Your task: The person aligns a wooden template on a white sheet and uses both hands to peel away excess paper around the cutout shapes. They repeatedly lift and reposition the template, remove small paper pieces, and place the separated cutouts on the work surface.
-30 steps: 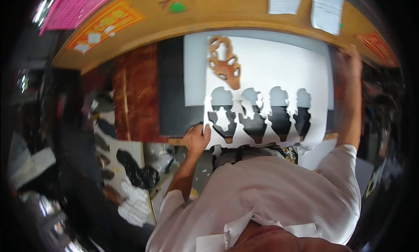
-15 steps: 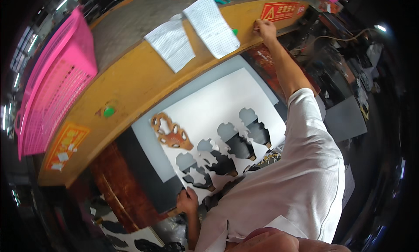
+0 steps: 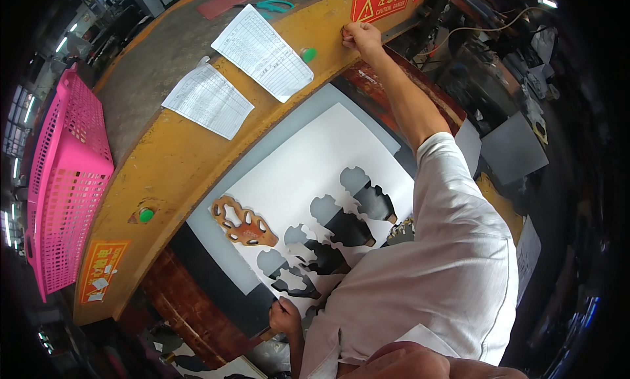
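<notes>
Brown die lies flat at the 9 o'clock corner of a white sheet, its long axis running from 10 to 4 o'clock, narrow end at 4. Near 9 o'clock stands a pink basket, contents hidden. The left hand, half-curled, meets the sheet's 6 o'clock corner; I cannot tell whether it grips. Toward 12 o'clock, the right hand makes a loose fist against a yellow beam. Since half a second ago, the view has swung; the die keeps its place.

Bright centre, dark warped edges.
</notes>
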